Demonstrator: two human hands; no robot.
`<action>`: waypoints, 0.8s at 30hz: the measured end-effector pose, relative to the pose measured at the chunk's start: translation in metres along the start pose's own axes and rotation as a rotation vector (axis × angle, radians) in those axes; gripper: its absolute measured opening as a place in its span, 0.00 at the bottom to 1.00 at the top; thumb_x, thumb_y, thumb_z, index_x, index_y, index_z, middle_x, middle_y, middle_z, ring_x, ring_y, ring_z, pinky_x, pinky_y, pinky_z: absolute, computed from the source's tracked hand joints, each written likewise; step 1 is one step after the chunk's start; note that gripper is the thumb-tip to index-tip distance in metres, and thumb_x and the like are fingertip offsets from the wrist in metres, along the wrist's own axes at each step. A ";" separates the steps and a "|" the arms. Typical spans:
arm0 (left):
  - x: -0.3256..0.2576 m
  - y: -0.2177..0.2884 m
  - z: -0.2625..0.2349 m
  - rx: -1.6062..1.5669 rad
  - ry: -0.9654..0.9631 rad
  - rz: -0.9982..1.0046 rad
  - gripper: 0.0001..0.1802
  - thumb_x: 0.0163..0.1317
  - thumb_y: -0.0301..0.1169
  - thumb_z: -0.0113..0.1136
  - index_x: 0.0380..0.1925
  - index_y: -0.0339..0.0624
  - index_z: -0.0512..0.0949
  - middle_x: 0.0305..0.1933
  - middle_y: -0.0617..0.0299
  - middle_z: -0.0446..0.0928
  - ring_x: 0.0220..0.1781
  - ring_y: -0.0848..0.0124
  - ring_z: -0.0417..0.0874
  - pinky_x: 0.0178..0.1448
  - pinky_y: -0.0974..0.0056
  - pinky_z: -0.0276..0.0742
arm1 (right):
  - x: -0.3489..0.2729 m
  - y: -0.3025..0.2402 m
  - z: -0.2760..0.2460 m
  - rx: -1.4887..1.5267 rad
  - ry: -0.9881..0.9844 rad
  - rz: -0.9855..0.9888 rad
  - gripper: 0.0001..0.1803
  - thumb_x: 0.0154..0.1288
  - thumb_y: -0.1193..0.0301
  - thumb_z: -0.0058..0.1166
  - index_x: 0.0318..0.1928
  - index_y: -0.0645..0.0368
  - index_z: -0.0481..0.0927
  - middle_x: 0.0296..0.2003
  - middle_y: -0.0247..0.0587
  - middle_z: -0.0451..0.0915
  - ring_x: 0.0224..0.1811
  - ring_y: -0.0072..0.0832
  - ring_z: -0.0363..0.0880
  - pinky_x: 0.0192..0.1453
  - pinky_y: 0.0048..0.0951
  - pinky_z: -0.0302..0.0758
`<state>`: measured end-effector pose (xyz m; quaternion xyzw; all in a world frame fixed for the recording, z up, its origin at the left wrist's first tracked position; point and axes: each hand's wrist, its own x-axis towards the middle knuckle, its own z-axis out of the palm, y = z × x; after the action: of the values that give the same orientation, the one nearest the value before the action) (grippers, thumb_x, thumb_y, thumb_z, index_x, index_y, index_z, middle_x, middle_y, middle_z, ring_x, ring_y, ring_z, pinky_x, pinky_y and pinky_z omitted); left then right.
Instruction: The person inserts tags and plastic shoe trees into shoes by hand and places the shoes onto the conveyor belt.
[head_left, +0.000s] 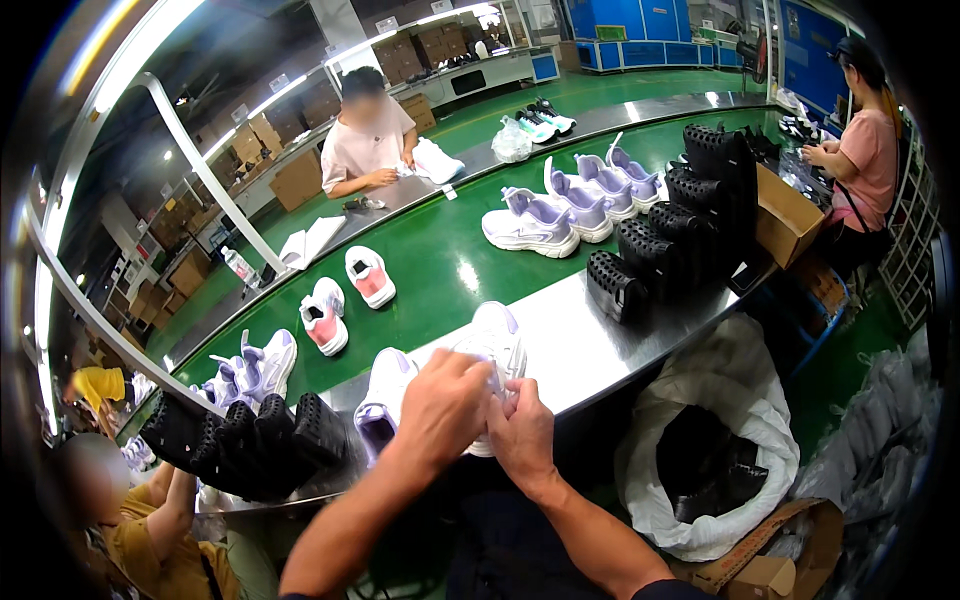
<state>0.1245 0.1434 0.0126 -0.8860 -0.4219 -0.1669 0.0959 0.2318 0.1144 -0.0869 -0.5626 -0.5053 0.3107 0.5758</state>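
Note:
At the steel edge of the bench, a white and lilac sneaker (500, 330) stands toe away from me, its near part covered by my hands. My left hand (447, 405) is closed in a fist over the shoe's left side; what its fingers grip is hidden. Pressed in from the other side, my right hand (522, 430) pinches at the shoe near its opening. Just left of my left hand sits a matching sneaker (388, 390), its opening toward me.
Black perforated blocks (655, 245) stand stacked at right, more black blocks (255, 440) at left. Lilac sneakers (535, 225) and pink-white shoes (370, 277) rest on the green belt (440, 260). Below right is a white sack (700, 535). Co-workers work across, left and right.

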 end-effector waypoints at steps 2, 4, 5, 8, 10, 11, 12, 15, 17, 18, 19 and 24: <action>-0.026 0.018 -0.016 0.062 0.145 -0.299 0.13 0.59 0.37 0.69 0.24 0.39 0.84 0.28 0.51 0.82 0.35 0.53 0.80 0.42 0.52 0.76 | -0.010 -0.002 0.009 0.060 0.019 -0.006 0.16 0.69 0.68 0.60 0.47 0.67 0.74 0.21 0.44 0.77 0.22 0.38 0.78 0.30 0.39 0.76; -0.038 0.014 0.000 -0.035 0.001 -0.401 0.19 0.58 0.42 0.69 0.24 0.33 0.84 0.26 0.46 0.82 0.35 0.49 0.79 0.42 0.49 0.75 | -0.020 -0.001 0.015 0.140 0.042 -0.023 0.13 0.71 0.70 0.59 0.49 0.67 0.76 0.21 0.41 0.77 0.21 0.34 0.78 0.30 0.36 0.77; -0.036 0.014 0.007 -0.124 -0.025 -0.441 0.21 0.58 0.43 0.68 0.23 0.32 0.82 0.26 0.44 0.82 0.36 0.47 0.79 0.42 0.45 0.74 | -0.020 0.000 0.014 0.140 0.033 -0.026 0.13 0.71 0.70 0.59 0.49 0.67 0.76 0.21 0.41 0.77 0.21 0.34 0.78 0.30 0.36 0.77; -0.024 0.006 0.029 -0.196 -0.017 -0.662 0.22 0.59 0.45 0.68 0.26 0.31 0.84 0.28 0.42 0.83 0.38 0.45 0.80 0.45 0.44 0.75 | -0.013 0.006 -0.006 0.658 -0.141 0.328 0.11 0.76 0.72 0.52 0.51 0.67 0.81 0.26 0.34 0.79 0.27 0.19 0.78 0.32 0.24 0.80; -0.023 0.001 0.040 -0.268 0.005 -0.723 0.22 0.59 0.45 0.68 0.28 0.32 0.85 0.28 0.42 0.83 0.39 0.44 0.80 0.47 0.44 0.75 | 0.015 0.001 -0.021 0.712 -0.071 0.427 0.12 0.75 0.67 0.55 0.46 0.65 0.81 0.28 0.33 0.76 0.26 0.17 0.73 0.24 0.21 0.73; -0.025 0.000 0.040 -0.337 0.034 -0.787 0.22 0.60 0.46 0.67 0.30 0.33 0.86 0.29 0.41 0.83 0.40 0.44 0.80 0.48 0.45 0.76 | 0.030 -0.003 -0.027 0.692 -0.080 0.437 0.13 0.74 0.65 0.56 0.44 0.65 0.81 0.29 0.32 0.75 0.26 0.16 0.71 0.21 0.20 0.70; -0.024 0.002 0.040 -0.375 0.022 -0.812 0.22 0.61 0.46 0.66 0.32 0.35 0.87 0.31 0.41 0.83 0.40 0.44 0.81 0.50 0.45 0.77 | 0.045 -0.011 -0.030 0.692 -0.073 0.437 0.13 0.74 0.65 0.56 0.44 0.65 0.81 0.29 0.32 0.75 0.26 0.16 0.71 0.21 0.20 0.70; -0.019 0.005 0.032 -0.405 -0.064 -0.876 0.21 0.60 0.45 0.68 0.37 0.34 0.86 0.33 0.42 0.84 0.41 0.46 0.81 0.49 0.46 0.77 | 0.076 -0.026 -0.036 0.801 -0.243 0.622 0.13 0.71 0.64 0.59 0.37 0.63 0.80 0.28 0.31 0.73 0.23 0.15 0.66 0.17 0.19 0.59; -0.024 0.012 0.027 -0.425 0.027 -0.868 0.18 0.60 0.41 0.68 0.40 0.36 0.86 0.34 0.44 0.84 0.42 0.47 0.81 0.49 0.47 0.77 | 0.089 -0.018 -0.034 0.811 -0.387 0.616 0.12 0.67 0.66 0.62 0.32 0.61 0.79 0.25 0.30 0.71 0.20 0.14 0.64 0.18 0.19 0.57; -0.025 0.014 0.026 -0.446 0.113 -0.857 0.16 0.59 0.38 0.69 0.42 0.39 0.85 0.34 0.46 0.83 0.42 0.49 0.80 0.49 0.48 0.76 | 0.092 -0.015 -0.036 0.803 -0.429 0.585 0.10 0.66 0.69 0.61 0.29 0.58 0.77 0.25 0.30 0.71 0.19 0.14 0.62 0.17 0.20 0.56; -0.026 0.013 0.024 -0.447 0.111 -0.860 0.16 0.59 0.38 0.69 0.42 0.39 0.85 0.34 0.46 0.83 0.42 0.49 0.80 0.49 0.48 0.76 | 0.094 -0.011 -0.038 0.803 -0.429 0.589 0.10 0.66 0.69 0.61 0.29 0.58 0.77 0.25 0.30 0.71 0.19 0.14 0.62 0.17 0.20 0.56; -0.020 0.000 0.025 0.058 0.354 -0.483 0.08 0.58 0.29 0.67 0.38 0.44 0.86 0.36 0.57 0.78 0.43 0.55 0.79 0.48 0.51 0.74 | 0.094 0.003 -0.038 0.868 -0.467 0.691 0.09 0.66 0.72 0.62 0.29 0.58 0.77 0.24 0.32 0.72 0.19 0.15 0.64 0.17 0.21 0.57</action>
<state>0.1183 0.1362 -0.0181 -0.7140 -0.6017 -0.3248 0.1506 0.2953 0.1891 -0.0628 -0.3249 -0.2332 0.7731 0.4923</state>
